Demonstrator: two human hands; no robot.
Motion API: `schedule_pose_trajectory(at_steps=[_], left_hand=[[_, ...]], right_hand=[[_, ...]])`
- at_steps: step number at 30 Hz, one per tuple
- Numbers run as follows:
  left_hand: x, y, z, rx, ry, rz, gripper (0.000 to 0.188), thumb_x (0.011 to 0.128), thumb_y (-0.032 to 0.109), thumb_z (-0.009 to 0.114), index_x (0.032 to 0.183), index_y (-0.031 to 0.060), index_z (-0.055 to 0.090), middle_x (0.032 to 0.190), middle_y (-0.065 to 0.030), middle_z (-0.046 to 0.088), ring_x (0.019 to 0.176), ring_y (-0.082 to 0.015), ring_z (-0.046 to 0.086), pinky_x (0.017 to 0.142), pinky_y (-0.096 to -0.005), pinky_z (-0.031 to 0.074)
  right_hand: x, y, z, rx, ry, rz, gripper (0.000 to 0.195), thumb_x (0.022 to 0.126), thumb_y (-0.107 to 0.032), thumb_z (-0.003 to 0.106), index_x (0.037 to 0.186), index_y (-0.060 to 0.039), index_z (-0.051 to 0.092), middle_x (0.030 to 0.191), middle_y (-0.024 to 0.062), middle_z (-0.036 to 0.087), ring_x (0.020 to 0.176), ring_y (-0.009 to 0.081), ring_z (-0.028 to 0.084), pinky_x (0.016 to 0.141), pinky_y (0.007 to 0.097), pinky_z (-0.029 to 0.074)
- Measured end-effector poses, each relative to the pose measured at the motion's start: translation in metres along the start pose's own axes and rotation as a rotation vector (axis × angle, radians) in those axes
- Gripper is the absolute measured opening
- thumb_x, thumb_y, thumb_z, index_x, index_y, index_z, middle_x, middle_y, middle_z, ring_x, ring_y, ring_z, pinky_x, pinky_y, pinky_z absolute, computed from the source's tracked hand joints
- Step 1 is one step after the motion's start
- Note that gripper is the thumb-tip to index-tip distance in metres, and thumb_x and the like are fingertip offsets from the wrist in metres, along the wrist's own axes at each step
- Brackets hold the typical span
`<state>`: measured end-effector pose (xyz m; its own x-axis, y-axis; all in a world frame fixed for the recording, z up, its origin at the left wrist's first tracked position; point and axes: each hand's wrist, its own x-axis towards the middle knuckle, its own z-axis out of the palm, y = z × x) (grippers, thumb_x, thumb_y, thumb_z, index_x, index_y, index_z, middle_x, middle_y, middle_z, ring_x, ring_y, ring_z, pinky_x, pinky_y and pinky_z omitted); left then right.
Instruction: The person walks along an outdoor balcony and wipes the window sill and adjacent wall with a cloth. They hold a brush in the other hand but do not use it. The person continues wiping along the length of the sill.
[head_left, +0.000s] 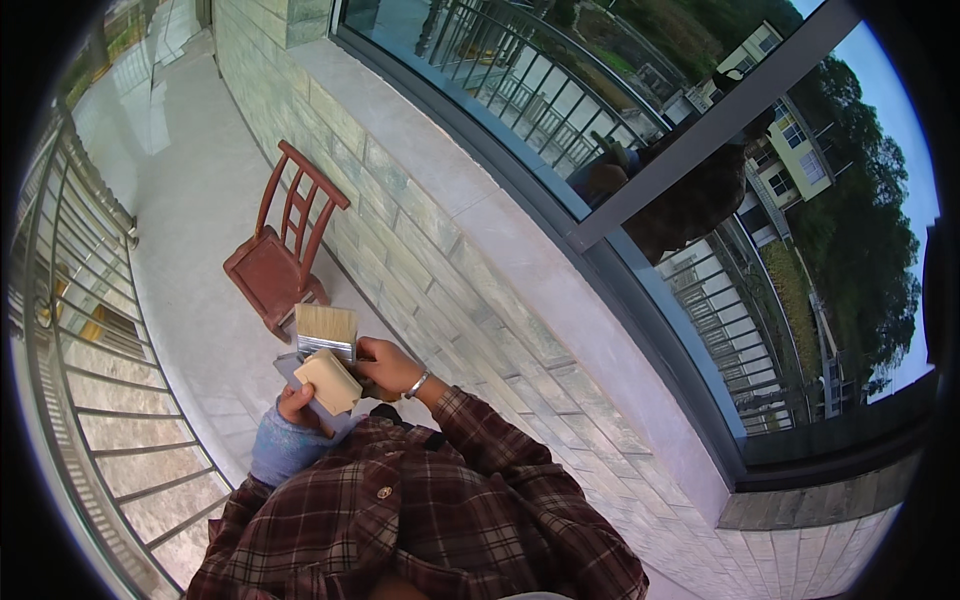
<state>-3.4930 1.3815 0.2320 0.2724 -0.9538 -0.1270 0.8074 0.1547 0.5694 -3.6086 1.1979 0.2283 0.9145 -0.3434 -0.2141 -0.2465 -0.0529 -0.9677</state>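
Note:
My left hand (298, 405) holds a cream-coloured block (328, 381), perhaps a sponge, together with a flat grey piece (288, 367) beneath it. A wide paintbrush (327, 325) with pale bristles and a shiny metal ferrule is in my right hand (386, 365); its bristles point away from me. Both hands are close together in front of my waist, and the block overlaps the lower part of the brush. The brush's handle is mostly hidden behind the block and my fingers.
A reddish-brown wooden chair (271, 274) stands ahead on the pale floor (176, 195). To my right run a stone-tiled wall (420, 277), a ledge (480, 206) and a dark-framed window (592, 232) with reflections. A metal railing (112, 411) curves along my left.

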Motion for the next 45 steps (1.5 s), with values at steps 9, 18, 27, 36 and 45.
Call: schedule_pose_trajectory(at_steps=[9, 18, 27, 36, 45], left_hand=[[0.089, 0.001, 0.018, 0.121, 0.025, -0.026, 0.067, 0.078, 0.032, 0.070, 0.131, -0.0007, 0.046, 0.117, -0.0162, 0.061, 0.105, -0.0311, 0.061, 0.094, -0.0424, 0.048], [0.145, -0.005, 0.069, -0.125, -0.070, 0.028, 0.073, 0.083, 0.037, 0.067, 0.139, 0.0031, 0.036, 0.128, -0.0192, 0.053, 0.118, -0.0329, 0.052, 0.102, -0.0448, 0.042], [0.177, 0.040, 0.063, -0.058, -0.162, -0.257, 0.081, 0.074, 0.046, 0.073, 0.137, 0.0059, 0.039, 0.127, -0.0184, 0.053, 0.113, -0.0347, 0.055, 0.093, -0.0550, 0.048], [0.211, 0.087, -0.011, -0.070, -0.031, -0.380, 0.068, 0.083, 0.050, 0.062, 0.136, 0.0116, 0.043, 0.122, -0.0100, 0.058, 0.101, -0.0256, 0.059, 0.082, -0.0453, 0.050], [0.235, 0.107, -0.002, 0.014, 0.002, -0.398, 0.058, 0.085, 0.044, 0.062, 0.132, 0.0142, 0.046, 0.118, -0.0056, 0.060, 0.097, -0.0248, 0.058, 0.083, -0.0417, 0.047]], right_hand=[[0.013, 0.017, -0.065, 0.608, 0.324, 0.025, 0.031, 0.092, -0.010, 0.056, 0.121, 0.0004, 0.055, 0.103, 0.0049, 0.061, 0.094, 0.0119, 0.055, 0.088, 0.0245, 0.044], [-0.014, -0.011, -0.063, 0.168, 0.708, -0.273, 0.087, 0.083, -0.005, 0.067, 0.147, -0.0078, 0.008, 0.131, 0.0154, 0.042, 0.119, 0.0211, 0.045, 0.100, 0.0336, 0.038], [-0.027, -0.064, -0.135, -0.240, 1.096, -0.243, 0.073, 0.072, -0.005, 0.074, 0.132, -0.0077, 0.033, 0.114, 0.0144, 0.052, 0.100, 0.0228, 0.057, 0.080, 0.0352, 0.051], [-0.036, -0.091, -0.229, -0.995, 1.299, -0.021, 0.046, 0.069, -0.010, 0.073, 0.111, -0.0053, 0.053, 0.106, 0.0150, 0.052, 0.093, 0.0351, 0.058, 0.078, 0.0394, 0.051], [-0.069, -0.054, -0.254, -1.042, 1.651, 0.181, 0.032, 0.069, -0.001, 0.072, 0.098, -0.0050, 0.059, 0.106, 0.0146, 0.051, 0.088, 0.0349, 0.059, 0.073, 0.0409, 0.051]])
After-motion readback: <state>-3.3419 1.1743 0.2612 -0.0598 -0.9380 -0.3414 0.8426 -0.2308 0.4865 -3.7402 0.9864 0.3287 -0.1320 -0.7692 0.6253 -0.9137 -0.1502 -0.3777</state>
